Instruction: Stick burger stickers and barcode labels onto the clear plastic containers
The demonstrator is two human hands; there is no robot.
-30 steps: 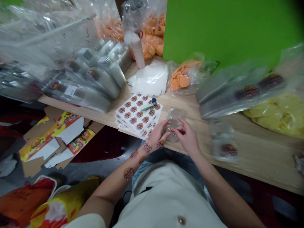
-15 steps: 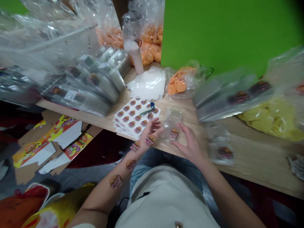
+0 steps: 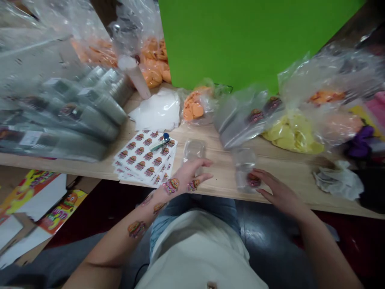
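Head view: nearest, the left hand (image 3: 188, 176) lies over the front edge of the surface (image 3: 222, 176), its fingers (image 3: 200, 162) spread apart just short of a clear plastic tub (image 3: 194, 150). Burger stickers (image 3: 171, 186) dot the back of that hand and the forearm. The right hand (image 3: 281, 195) also has its fingers (image 3: 264, 184) apart, beside a second clear tub (image 3: 244, 170) that already carries a burger label (image 3: 253, 180); the first tub shows none. Beyond lie stacked glossy sticker sheets (image 3: 144, 158), their rows mostly full, under a small blue-tipped tool (image 3: 159, 145). Farthest back sit crinkly bags of orange discs (image 3: 195, 109), soft yellow pieces (image 3: 291, 136) and a flat green board (image 3: 240, 40).
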